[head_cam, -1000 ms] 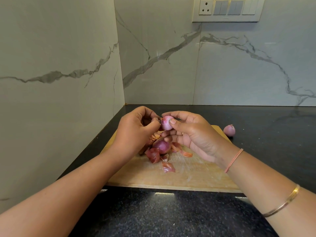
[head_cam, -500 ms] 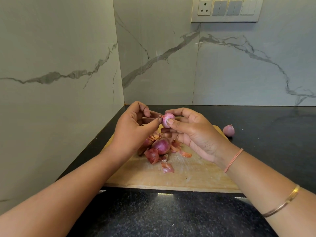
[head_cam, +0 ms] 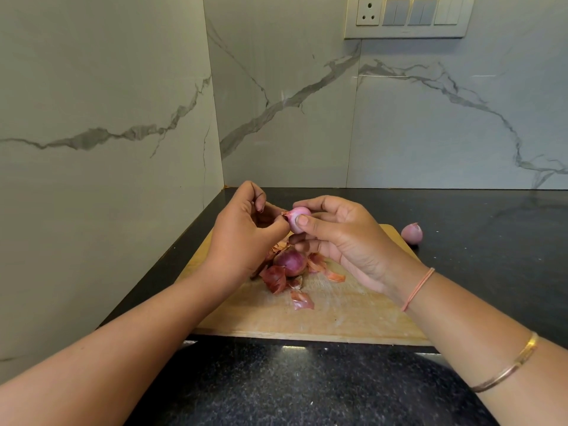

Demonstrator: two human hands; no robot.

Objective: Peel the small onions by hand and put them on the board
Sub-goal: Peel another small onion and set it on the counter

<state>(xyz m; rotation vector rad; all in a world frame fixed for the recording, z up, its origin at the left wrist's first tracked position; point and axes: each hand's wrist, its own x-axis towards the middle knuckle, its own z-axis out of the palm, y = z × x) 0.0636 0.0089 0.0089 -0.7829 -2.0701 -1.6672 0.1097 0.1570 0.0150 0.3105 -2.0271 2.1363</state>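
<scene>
Veined marble wall [head_cam: 430,124] with a switch plate [head_cam: 405,15] at one o'clock. On the black counter [head_cam: 479,272] lies a wooden chopping board [head_cam: 338,318]. Above it, the right hand [head_cam: 344,238] pinches a half-peeled onion [head_cam: 296,218] and the left hand [head_cam: 242,238] pinches its skin at nine o'clock. The hands partly hide an unpeeled onion [head_cam: 290,262] mid-board among loose skins [head_cam: 302,300]. A pale onion [head_cam: 412,232] lies off-board at two o'clock.

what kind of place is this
Most likely a home kitchen: a dark stone counter in a corner of marble-look wall tiles, a wooden chopping board with onion skins on it, and a socket-and-switch panel on the wall.
</scene>
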